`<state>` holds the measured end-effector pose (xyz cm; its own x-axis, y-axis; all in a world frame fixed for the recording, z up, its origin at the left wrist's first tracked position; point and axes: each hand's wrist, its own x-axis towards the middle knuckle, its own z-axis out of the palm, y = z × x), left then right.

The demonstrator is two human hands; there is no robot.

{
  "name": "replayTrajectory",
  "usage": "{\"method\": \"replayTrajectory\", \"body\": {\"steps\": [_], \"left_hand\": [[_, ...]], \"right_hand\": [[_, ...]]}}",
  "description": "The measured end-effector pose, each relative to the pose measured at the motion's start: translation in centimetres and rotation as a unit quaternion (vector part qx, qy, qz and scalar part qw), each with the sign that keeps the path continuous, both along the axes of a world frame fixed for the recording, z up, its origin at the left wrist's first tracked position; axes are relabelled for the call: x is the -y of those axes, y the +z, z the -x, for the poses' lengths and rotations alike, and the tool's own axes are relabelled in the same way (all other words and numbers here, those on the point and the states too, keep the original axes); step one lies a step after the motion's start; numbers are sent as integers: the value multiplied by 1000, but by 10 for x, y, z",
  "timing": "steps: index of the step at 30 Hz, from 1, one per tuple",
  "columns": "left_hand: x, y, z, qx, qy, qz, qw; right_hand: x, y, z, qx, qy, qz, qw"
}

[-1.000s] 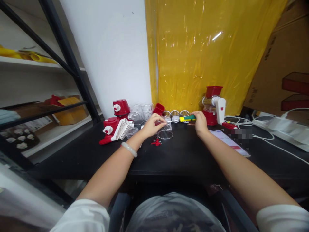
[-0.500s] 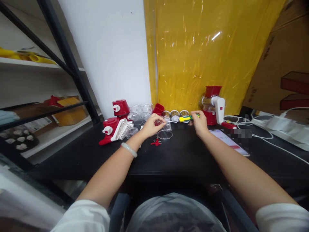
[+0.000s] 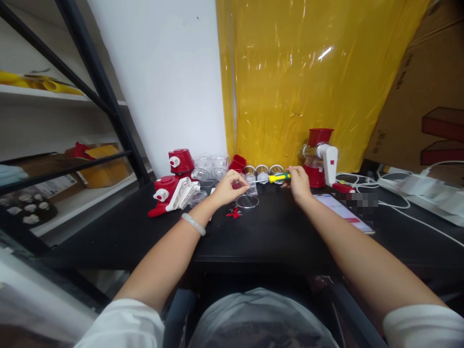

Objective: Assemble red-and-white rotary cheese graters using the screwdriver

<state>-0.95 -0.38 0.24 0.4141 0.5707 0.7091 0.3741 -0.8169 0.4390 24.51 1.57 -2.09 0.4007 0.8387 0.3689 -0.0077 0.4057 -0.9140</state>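
My right hand (image 3: 299, 183) is closed around the yellow and green handle of a screwdriver (image 3: 277, 178). Its thin metal shaft points left, level above the table. My left hand (image 3: 231, 187) pinches at the far end of that shaft; whatever small part sits between the fingertips is too small to make out. Just under the fingers is a clear plastic piece with a round rim (image 3: 247, 201). Small red parts and thin pins (image 3: 234, 212) lie in a little heap in front of it. Several metal drums (image 3: 262, 174) stand behind the screwdriver.
Red bases with white fittings (image 3: 166, 189) and clear plastic housings (image 3: 210, 166) crowd the back left. An assembled red rotary grater (image 3: 319, 159) stands back right, with a phone (image 3: 344, 214), white cables and a power strip (image 3: 427, 193) around it. Metal shelving (image 3: 108, 106) borders the left.
My right hand and the screwdriver handle have turned slightly, and its green and yellow sides show differently. My left hand keeps its pinch in the same place.
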Motion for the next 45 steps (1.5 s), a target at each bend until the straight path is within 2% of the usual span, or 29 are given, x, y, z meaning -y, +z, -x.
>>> {"method": "replayTrajectory", "body": {"steps": [8, 15, 31, 39, 45], "left_hand": [[1, 0, 0, 0, 11, 12, 1000], [1, 0, 0, 3, 5, 11, 1000], [3, 0, -2, -2, 16, 18, 1000], [6, 1, -2, 0, 9, 1, 1000], [3, 0, -1, 7, 45, -11, 999]], "right_hand": [[1, 0, 0, -10, -1, -2, 1000], [0, -3, -2, 49, -21, -7, 999], [-1, 0, 0, -3, 1, 8, 1000], [-1, -1, -1, 19, -6, -4, 1000], [-1, -4, -1, 48, -13, -12, 999]]}}
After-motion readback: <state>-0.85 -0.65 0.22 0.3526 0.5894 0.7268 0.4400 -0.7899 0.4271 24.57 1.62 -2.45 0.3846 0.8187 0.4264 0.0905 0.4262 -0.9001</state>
